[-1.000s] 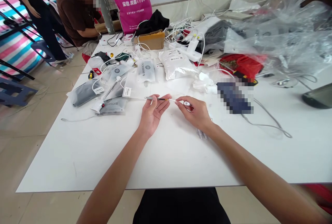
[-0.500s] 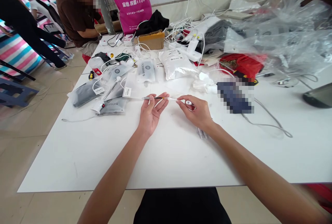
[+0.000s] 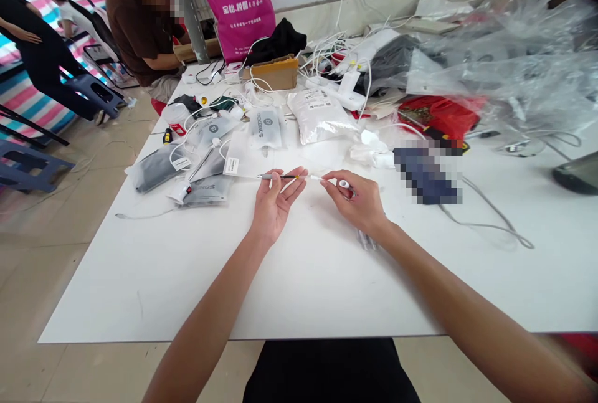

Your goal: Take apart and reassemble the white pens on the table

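Above the table, a thin pen refill (image 3: pixel 290 177) with a grey pointed tip and dark ink lies level between my two hands. My left hand (image 3: pixel 275 207) is palm up, pinching it near the tip with the thumb while the other fingers stay stretched beneath. At the clear-white tail end, the thumb and forefinger of my right hand (image 3: pixel 357 200) are closed on it. A small white tube-shaped piece (image 3: pixel 344 184) pokes out of that hand's curled fingers. Below my right wrist, several clear slim parts (image 3: pixel 365 240) lie on the table, partly hidden by the arm.
Bagged items (image 3: pixel 161 167) and a packet (image 3: pixel 266 128) lie to the left. A white parcel (image 3: pixel 321 118), cardboard box (image 3: pixel 273 73) and tangled cables are behind. Plastic sheeting (image 3: pixel 504 60) covers the back right. A grey cable (image 3: pixel 495 219) loops at the right. Another person (image 3: pixel 140 29) sits beyond.
My hands keep almost the same hold on the refill. The view has shifted slightly, so the table appears a little further right. At the far left, a standing person has moved.
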`<action>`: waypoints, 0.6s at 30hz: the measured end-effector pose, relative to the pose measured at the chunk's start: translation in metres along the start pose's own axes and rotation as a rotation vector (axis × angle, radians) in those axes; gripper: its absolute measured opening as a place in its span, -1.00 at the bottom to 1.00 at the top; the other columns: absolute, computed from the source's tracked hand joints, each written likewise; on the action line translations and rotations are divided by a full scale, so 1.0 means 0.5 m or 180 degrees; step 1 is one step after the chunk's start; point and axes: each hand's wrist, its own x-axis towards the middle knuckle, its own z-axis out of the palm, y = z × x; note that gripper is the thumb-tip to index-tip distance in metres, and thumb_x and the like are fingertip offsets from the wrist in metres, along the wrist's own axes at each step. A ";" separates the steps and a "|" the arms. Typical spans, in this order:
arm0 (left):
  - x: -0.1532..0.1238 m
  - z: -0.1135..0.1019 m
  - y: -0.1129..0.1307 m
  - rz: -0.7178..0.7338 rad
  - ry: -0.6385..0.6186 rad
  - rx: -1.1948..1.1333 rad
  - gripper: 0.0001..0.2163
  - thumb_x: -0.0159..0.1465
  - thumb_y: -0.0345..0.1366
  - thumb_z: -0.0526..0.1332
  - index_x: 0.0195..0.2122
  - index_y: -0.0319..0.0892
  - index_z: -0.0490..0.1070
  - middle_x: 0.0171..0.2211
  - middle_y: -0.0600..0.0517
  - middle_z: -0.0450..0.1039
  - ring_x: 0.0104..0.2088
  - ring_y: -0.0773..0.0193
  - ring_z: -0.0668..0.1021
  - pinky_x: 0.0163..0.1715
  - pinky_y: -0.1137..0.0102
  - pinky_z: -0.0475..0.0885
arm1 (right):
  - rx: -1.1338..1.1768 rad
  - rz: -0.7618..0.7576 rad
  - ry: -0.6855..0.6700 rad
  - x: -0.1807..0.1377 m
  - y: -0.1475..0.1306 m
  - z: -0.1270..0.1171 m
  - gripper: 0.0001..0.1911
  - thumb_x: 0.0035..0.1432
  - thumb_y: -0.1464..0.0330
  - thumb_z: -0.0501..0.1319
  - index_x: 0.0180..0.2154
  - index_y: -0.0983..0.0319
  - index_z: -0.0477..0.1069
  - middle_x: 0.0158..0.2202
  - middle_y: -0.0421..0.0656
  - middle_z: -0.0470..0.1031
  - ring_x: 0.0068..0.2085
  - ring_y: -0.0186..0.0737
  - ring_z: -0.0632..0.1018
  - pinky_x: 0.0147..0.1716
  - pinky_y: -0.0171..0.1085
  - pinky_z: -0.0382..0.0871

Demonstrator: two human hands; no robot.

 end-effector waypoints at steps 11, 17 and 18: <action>-0.002 -0.001 -0.005 -0.0015 -0.0103 0.0156 -0.75 0.39 -0.09 0.38 -0.11 -0.09 0.39 0.01 -0.08 0.67 0.17 -0.04 0.65 0.34 0.02 0.38 | -0.0156 -0.0222 -0.0026 -0.005 0.016 0.004 -0.78 0.42 0.17 0.27 -0.16 0.16 0.59 -0.40 -0.20 0.59 -0.56 -0.37 0.37 -0.45 -0.30 0.33; -0.001 0.000 -0.004 -0.0003 -0.0014 0.0123 -0.74 0.38 -0.08 0.38 -0.12 -0.09 0.40 0.04 -0.09 0.66 0.21 -0.04 0.63 0.36 0.04 0.36 | -0.0143 -0.0206 -0.0053 -0.006 0.021 0.005 -0.79 0.42 0.17 0.27 -0.15 0.15 0.58 -0.37 -0.20 0.60 -0.55 -0.37 0.39 -0.44 -0.30 0.34; -0.001 -0.001 -0.004 0.0003 -0.0021 0.0112 -0.75 0.39 -0.08 0.38 -0.12 -0.09 0.40 0.05 -0.09 0.66 0.21 -0.04 0.62 0.36 0.04 0.36 | -0.0139 -0.0198 -0.0056 -0.006 0.021 0.004 -0.80 0.42 0.18 0.27 -0.14 0.15 0.58 -0.37 -0.20 0.60 -0.55 -0.37 0.39 -0.44 -0.30 0.33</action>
